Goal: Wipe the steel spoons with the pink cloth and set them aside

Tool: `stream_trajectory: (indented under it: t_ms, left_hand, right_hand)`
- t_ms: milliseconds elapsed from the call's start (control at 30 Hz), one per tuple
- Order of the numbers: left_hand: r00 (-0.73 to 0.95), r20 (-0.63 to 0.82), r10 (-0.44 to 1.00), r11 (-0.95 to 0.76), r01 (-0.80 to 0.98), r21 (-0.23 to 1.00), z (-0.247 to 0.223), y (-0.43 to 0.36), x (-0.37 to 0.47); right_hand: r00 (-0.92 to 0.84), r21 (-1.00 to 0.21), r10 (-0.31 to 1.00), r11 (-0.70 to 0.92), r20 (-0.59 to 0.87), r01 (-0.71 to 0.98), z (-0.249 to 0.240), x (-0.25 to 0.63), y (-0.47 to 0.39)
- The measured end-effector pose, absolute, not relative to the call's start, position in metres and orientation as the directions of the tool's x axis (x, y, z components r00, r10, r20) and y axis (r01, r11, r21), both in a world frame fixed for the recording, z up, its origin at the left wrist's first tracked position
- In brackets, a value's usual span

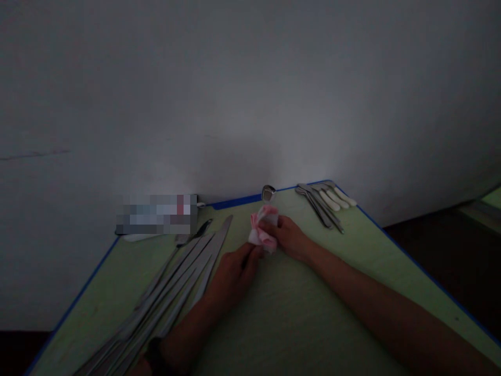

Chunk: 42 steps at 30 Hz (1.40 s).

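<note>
A steel spoon (268, 192) lies near the far edge of the table, its bowl toward the wall and its long axis running from there back toward the person; only the shiny bowl shows, the handle being hidden under a crumpled pink and white cloth (264, 230). The cloth is bunched around the handle at the middle of the table's far half.

The table is covered with a pale green mat (297, 313) edged in blue, pushed against a plain grey-white wall (250, 78) in dim light. On the left, a row of long steel knives (172, 292) lies side by side, pointing diagonally toward the far centre. At the far right corner sits a small pile of cutlery with white handles (326, 201), well apart from the hands.

The right hand (287, 237) reaches in from the lower right, forearm laid across the mat, fingers closed around the cloth. The left hand (235, 271) comes from below, knuckles up, fingertips pinched at the cloth's near end, probably on the handle, though that is hidden.
</note>
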<state>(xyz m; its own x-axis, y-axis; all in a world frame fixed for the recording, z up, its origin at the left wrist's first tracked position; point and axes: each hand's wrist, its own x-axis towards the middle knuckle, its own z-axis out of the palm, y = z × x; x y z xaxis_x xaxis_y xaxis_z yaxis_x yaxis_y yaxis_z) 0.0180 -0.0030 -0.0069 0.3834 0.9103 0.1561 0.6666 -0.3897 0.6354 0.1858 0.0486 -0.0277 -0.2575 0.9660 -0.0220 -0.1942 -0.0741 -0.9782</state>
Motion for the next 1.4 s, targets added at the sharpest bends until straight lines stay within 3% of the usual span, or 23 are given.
stream_trajectory:
  t_ms: [167,400,500,600,733,833,1200,1400]
  left_hand:
    - [0.386,0.147,0.911,-0.386,0.665,0.639,-0.006,-0.003,0.018]
    - [0.454,0.145,0.879,-0.436,0.645,0.628,-0.003,-0.003,0.018]
    - [0.504,0.142,0.852,-0.473,0.626,0.620,-0.004,-0.005,0.018]
    - [0.493,0.144,0.858,-0.466,0.630,0.621,-0.004,-0.005,0.018]
    - [0.430,0.145,0.891,-0.418,0.653,0.632,-0.006,-0.004,0.019]
    - [0.397,0.149,0.906,-0.394,0.658,0.641,-0.007,-0.003,0.019]
    - [0.470,0.090,0.878,-0.405,0.629,0.663,-0.002,-0.002,0.021]
    - [0.499,0.091,0.862,-0.427,0.615,0.663,-0.002,-0.002,0.019]
  right_hand:
    - [-0.278,-0.979,0.960,-0.070,-0.014,-0.192,-0.024,0.185,0.046]
    - [-0.174,-0.792,0.973,-0.225,-0.152,-0.567,-0.023,0.179,0.051]
    - [-0.118,-0.737,0.976,-0.215,-0.182,-0.641,-0.021,0.177,0.052]
    - [-0.128,-0.778,0.981,-0.193,-0.145,-0.598,-0.023,0.177,0.052]
    - [-0.171,-0.929,0.984,-0.105,-0.046,-0.355,-0.032,0.181,0.052]
    - [-0.193,-0.965,0.981,-0.060,-0.010,-0.254,-0.036,0.183,0.052]
    - [-0.297,-0.962,0.955,-0.068,0.014,-0.264,-0.030,0.183,0.048]
    - [-0.185,-0.866,0.980,-0.152,-0.071,-0.477,-0.030,0.177,0.051]
